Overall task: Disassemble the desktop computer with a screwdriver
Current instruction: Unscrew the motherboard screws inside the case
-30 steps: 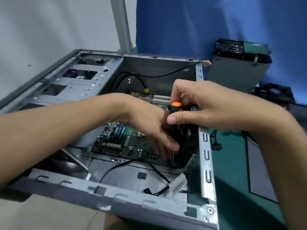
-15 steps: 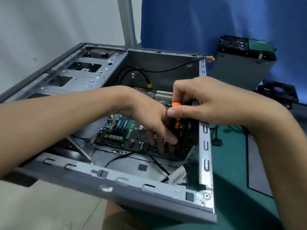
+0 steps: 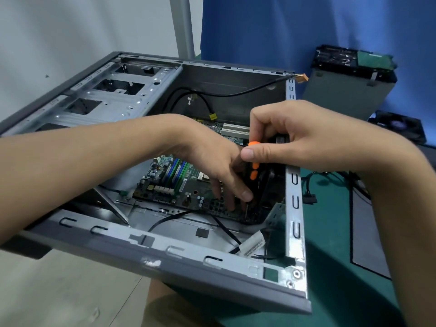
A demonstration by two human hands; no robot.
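The open grey computer case [image 3: 179, 258] lies on its side, with the green motherboard [image 3: 184, 185] on its floor. My right hand [image 3: 295, 135] grips the top of a black and orange screwdriver [image 3: 254, 171] that stands upright at the board's right edge, close to the case's right rim. My left hand [image 3: 212, 161] reaches in from the left. Its fingers point down onto the board right beside the screwdriver shaft. The screwdriver tip and the screw are hidden behind my left fingers.
A grey metal box [image 3: 349, 90] with dark parts on top stands at the back right on the green mat [image 3: 330, 232], with a black fan [image 3: 398, 126] beside it. Black cables [image 3: 224, 93] loop inside the case. The drive cage [image 3: 106, 95] fills its left side.
The view has shifted slightly, so the case sits a little higher in the picture. Both hands stay at the screwdriver with the same hold.
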